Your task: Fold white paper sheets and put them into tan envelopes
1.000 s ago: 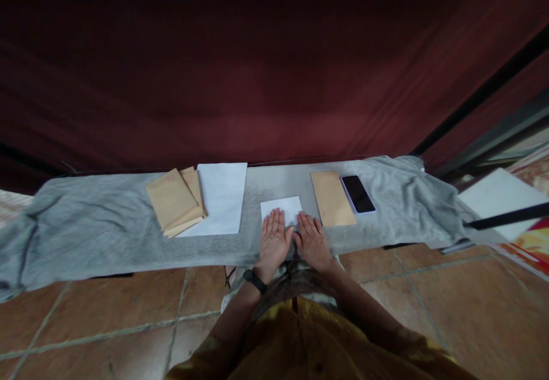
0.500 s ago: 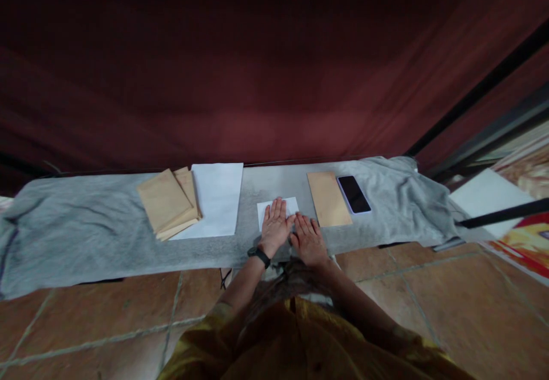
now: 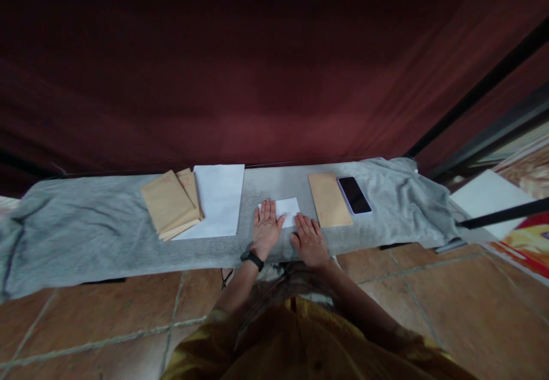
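A small white piece of paper (image 3: 287,210), seemingly folded, lies on the grey cloth in front of me. My left hand (image 3: 266,226) rests flat over its left part, fingers stretched out, hiding that side. At the paper's lower right corner, my right hand (image 3: 309,240) lies flat with its fingertips at the edge. To the right of the paper is a single brown envelope (image 3: 329,199). Larger white sheets (image 3: 221,199) lie to the left, partly under a fanned stack of brown envelopes (image 3: 168,199).
A phone (image 3: 354,195) with a dark screen lies right of the single envelope. The grey cloth (image 3: 98,225) covers a long narrow bench and is rumpled at both ends. Behind it hangs a dark red curtain (image 3: 274,94). A black bar (image 3: 506,213) juts in at right.
My left hand has slid left across the small paper, uncovering its middle and right part. The right hand stays almost where it was.
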The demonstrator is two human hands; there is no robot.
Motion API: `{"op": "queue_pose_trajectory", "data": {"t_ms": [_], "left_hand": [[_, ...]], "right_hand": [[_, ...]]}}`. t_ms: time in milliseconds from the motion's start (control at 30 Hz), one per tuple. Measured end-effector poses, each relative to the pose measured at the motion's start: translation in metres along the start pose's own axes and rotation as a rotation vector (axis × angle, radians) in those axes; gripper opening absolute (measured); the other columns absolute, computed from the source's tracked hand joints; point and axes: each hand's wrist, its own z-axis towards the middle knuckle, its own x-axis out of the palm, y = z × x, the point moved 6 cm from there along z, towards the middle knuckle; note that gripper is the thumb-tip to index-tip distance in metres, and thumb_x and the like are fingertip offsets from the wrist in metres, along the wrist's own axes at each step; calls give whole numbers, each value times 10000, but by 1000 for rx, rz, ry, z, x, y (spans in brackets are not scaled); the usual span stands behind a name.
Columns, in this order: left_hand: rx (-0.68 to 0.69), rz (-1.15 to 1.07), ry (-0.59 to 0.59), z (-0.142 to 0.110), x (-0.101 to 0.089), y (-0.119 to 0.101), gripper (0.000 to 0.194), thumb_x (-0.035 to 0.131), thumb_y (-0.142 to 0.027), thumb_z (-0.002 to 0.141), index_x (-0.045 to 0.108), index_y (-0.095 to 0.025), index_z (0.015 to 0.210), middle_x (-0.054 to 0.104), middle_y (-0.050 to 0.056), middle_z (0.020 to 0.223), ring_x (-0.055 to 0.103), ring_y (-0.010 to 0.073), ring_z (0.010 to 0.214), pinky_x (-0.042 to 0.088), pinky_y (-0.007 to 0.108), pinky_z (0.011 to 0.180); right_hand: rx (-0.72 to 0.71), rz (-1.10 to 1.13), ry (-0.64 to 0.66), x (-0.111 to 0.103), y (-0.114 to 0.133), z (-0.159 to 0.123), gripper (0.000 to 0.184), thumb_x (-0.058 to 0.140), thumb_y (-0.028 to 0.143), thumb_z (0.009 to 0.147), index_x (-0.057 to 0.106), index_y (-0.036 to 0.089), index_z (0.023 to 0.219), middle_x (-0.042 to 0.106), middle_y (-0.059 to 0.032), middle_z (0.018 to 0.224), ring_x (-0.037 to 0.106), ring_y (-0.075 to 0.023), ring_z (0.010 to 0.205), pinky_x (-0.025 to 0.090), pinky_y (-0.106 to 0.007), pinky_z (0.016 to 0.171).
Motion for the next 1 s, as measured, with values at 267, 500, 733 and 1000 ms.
{"op": "queue_pose_trajectory", "data": {"t_ms": [267, 500, 733, 1000], "left_hand": [[1, 0, 19, -3, -3, 1, 643, 263, -437, 1066, 331, -51, 1576, 298, 178, 1664, 216, 282, 1569, 201, 491, 1277], [31, -9, 57, -5, -2, 2, 599, 293, -255, 1018, 318, -53, 1582, 274, 168, 1677, 174, 272, 1579, 197, 498, 1278], [11, -17, 78, -4, -1, 3, 599, 289, -197, 995, 333, -69, 1579, 280, 156, 1679, 180, 263, 1579, 190, 499, 1280], [2, -30, 51, -4, -1, 3, 599, 263, -206, 1003, 324, -75, 1585, 298, 155, 1672, 182, 259, 1579, 198, 511, 1279]], "right_hand": [[90, 78, 119, -8, 6, 26, 509, 349, 355, 1082, 505, 101, 1494, 512, -161, 1542, 434, -294, 1457, 254, -529, 1230], [57, 113, 229, 8, 24, 72, 537, 307, 362, 1091, 455, 88, 1529, 433, -143, 1600, 364, -264, 1507, 253, -461, 1243], [32, 91, 275, 28, 23, 87, 531, 304, 372, 1094, 433, 130, 1549, 364, -90, 1638, 345, -262, 1516, 230, -470, 1254], [-17, 59, 144, 30, 22, 82, 501, 330, 339, 1082, 468, 172, 1533, 420, -95, 1607, 408, -249, 1483, 263, -483, 1244]]}}
